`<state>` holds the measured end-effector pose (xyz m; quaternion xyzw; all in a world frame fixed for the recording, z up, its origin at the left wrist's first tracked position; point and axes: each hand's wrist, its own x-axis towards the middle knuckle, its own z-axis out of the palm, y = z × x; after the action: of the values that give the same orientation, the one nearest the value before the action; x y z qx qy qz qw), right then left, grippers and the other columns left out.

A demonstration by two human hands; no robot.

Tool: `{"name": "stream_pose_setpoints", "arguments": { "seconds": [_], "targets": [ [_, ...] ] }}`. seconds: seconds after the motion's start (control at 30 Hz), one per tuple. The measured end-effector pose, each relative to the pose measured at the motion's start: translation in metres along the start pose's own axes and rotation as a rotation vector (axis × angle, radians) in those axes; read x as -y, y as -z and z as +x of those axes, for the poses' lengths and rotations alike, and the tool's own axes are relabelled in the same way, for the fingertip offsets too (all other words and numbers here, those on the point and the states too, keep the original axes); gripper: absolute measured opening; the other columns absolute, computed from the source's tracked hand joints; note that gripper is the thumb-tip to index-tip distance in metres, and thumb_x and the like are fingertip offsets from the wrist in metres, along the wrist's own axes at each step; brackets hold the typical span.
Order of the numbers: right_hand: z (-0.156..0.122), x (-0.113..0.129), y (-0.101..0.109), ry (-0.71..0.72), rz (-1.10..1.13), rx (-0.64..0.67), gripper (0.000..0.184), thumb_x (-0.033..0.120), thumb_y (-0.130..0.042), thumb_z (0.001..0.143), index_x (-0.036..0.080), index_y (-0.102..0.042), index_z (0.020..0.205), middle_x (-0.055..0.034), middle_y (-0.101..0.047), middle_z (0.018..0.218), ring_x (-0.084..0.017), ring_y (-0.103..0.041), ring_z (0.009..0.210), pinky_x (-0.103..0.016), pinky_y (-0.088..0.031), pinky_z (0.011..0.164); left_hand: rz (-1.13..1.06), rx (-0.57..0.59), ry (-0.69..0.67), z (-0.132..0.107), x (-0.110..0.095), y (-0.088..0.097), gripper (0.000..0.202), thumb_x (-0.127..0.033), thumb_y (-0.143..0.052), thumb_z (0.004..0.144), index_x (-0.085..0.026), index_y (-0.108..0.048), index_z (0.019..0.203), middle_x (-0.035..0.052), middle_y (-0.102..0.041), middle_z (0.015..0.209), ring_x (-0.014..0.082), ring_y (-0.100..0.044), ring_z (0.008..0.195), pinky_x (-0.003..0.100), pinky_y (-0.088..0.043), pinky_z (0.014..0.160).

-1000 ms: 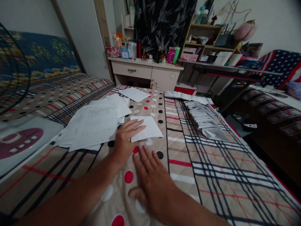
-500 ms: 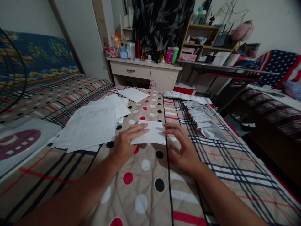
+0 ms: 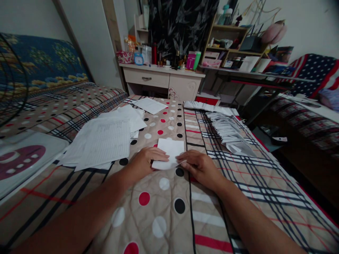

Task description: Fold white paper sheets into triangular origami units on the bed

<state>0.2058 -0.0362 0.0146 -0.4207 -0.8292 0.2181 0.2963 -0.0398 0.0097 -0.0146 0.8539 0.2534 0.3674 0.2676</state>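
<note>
A white folded sheet of paper lies in front of me on the dotted bedspread. My left hand grips its left side, fingertips on top; its thumb is mostly hidden. At the near right corner, my right hand pinches the paper, and a small flap of it lifts between thumb and fingers. To the left of my hands spreads a pile of loose printed sheets, the top one carrying rows of lines. A row of folded papers lies overlapped on the right side of the bed.
Another white sheet lies near the bed's far end, and a second bundle of folded papers at the far right. A white board with a purple print rests at the left. Beyond the bed stands a dresser.
The folded paper has turned and come slightly nearer to me. My right hand has moved down and left from its upper right edge to pinch the near right corner. My left hand has shifted a little.
</note>
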Motion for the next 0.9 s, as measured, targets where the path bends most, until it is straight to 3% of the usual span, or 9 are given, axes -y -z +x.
{"name": "stream_pose_setpoints", "arguments": {
  "seconds": [0.13, 0.23, 0.4, 0.5, 0.6, 0.73, 0.9],
  "targets": [
    [0.004, 0.001, -0.007, -0.172, -0.046, -0.141, 0.033, 0.031, -0.053, 0.091, 0.02, -0.061, 0.061, -0.0022, -0.062, 0.065, -0.017, -0.056, 0.065, -0.028, -0.041, 0.062, -0.047, -0.091, 0.359, 0.001, 0.001, 0.003, 0.013, -0.03, -0.071, 0.076, -0.022, -0.078, 0.084, 0.006, -0.076, 0.088, 0.0196, -0.069, 0.078, 0.032, -0.055, 0.072],
    [0.01, -0.003, -0.014, -0.254, -0.047, -0.263, 0.032, 0.029, -0.056, 0.087, 0.02, -0.055, 0.056, -0.003, -0.061, 0.073, -0.016, -0.056, 0.066, -0.028, -0.04, 0.062, -0.033, -0.167, 0.53, 0.006, -0.003, 0.001, 0.019, -0.037, -0.07, 0.074, -0.019, -0.077, 0.078, 0.0026, -0.071, 0.069, 0.0161, -0.061, 0.06, 0.025, -0.045, 0.054],
    [0.02, -0.009, -0.02, -0.364, -0.069, -0.337, 0.021, 0.027, -0.061, 0.079, 0.019, -0.06, 0.059, -0.0091, -0.067, 0.102, -0.022, -0.064, 0.088, -0.033, -0.045, 0.076, 0.05, -0.237, 0.537, 0.014, -0.006, -0.003, 0.022, -0.038, -0.069, 0.074, -0.018, -0.072, 0.066, -0.0024, -0.054, 0.051, 0.0105, -0.044, 0.047, 0.022, -0.026, 0.044],
    [0.026, -0.008, -0.021, -0.443, -0.146, -0.334, 0.017, 0.029, -0.063, 0.077, 0.019, -0.064, 0.063, -0.0093, -0.07, 0.102, -0.021, -0.065, 0.081, -0.032, -0.044, 0.071, 0.189, -0.224, 0.523, 0.012, -0.005, -0.003, 0.026, -0.042, -0.066, 0.078, -0.018, -0.071, 0.068, -0.0016, -0.055, 0.054, 0.0114, -0.046, 0.049, 0.023, -0.031, 0.047],
    [0.029, -0.008, -0.025, -0.548, -0.134, -0.378, 0.014, 0.032, -0.065, 0.075, 0.019, -0.068, 0.071, -0.0061, -0.072, 0.085, -0.019, -0.062, 0.069, -0.029, -0.041, 0.063, 0.224, -0.228, 0.471, 0.01, -0.001, -0.003, 0.025, -0.04, -0.067, 0.078, -0.017, -0.071, 0.07, 0.0046, -0.067, 0.082, 0.0137, -0.057, 0.064, 0.026, -0.044, 0.057],
    [0.028, -0.013, -0.031, -0.591, 0.142, -0.445, 0.023, 0.039, -0.065, 0.075, 0.018, -0.066, 0.065, -0.0009, -0.062, 0.059, -0.015, -0.053, 0.055, -0.026, -0.036, 0.055, 0.166, -0.268, 0.433, 0.009, 0.005, -0.003, 0.024, -0.04, -0.069, 0.076, -0.017, -0.072, 0.071, 0.0096, -0.063, 0.115, 0.018, -0.063, 0.085, 0.031, -0.052, 0.069],
    [0.027, -0.012, -0.033, -0.517, 0.511, -0.522, 0.023, 0.037, -0.071, 0.069, 0.016, -0.065, 0.064, -0.0007, -0.061, 0.061, -0.013, -0.05, 0.056, -0.025, -0.038, 0.055, -0.157, -0.39, 0.463, 0.011, 0.005, -0.002, 0.025, -0.04, -0.07, 0.075, -0.016, -0.072, 0.072, 0.0109, -0.067, 0.112, 0.0218, -0.064, 0.097, 0.033, -0.053, 0.08]
  ]
}}
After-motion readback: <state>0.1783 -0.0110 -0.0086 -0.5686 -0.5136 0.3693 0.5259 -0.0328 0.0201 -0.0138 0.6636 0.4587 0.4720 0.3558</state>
